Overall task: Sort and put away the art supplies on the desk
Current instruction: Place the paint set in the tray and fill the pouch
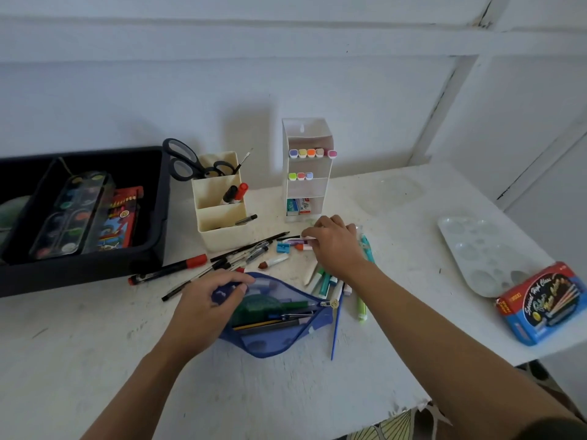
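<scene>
**Blue pouch held open among loose pens**

The blue mesh pouch (273,339) lies unzipped at the middle of the white desk (95,344), with a green protractor-like piece, pencils and pens showing through its mouth. The left hand (206,300) pinches the pouch's upper lip between thumb and curled fingers. Behind it, the right hand (336,242) curls its fingertips round a pale purple marker (297,240), just beside a blue sharpener (282,247). Black pens and a red-capped marker (168,269) fan out to the left, and green and white markers lie under the right wrist. A blue paintbrush (336,325) rests against the pouch's right end.

At the back, a cream organiser (219,217) holding scissors (184,163) stands near a tall white marker rack (306,185). A black tray (152,236) with a watercolour set (73,214) fills the left rear. A white palette (486,255) and a blue pencil box (540,303) sit close to the desk's right edge. The front edge is ragged at its right corner. Bare desk spreads across the left foreground.
</scene>
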